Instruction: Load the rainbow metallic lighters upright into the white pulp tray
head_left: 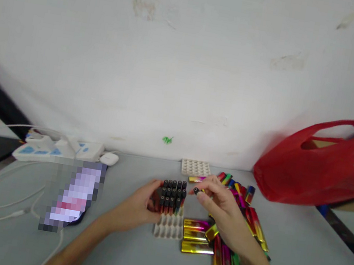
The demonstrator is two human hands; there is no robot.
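Observation:
A light grey tray with rows of small hollows stands in front of me. Its back rows hold several upright black-topped pieces, while hollows show at its near end. My left hand has its fingers curled against the left side of these pieces. To the right of the tray, my right hand pinches a small black-ended piece between thumb and fingers; the rest of that piece is hidden. Shiny gold, red, green and purple pieces lie loosely around and under the right forearm.
Near the wall lies a second pale tray. On the left are a phone, a power strip, a white plug-like object and looping white cables. A red bag with cardboard in it stands at the right.

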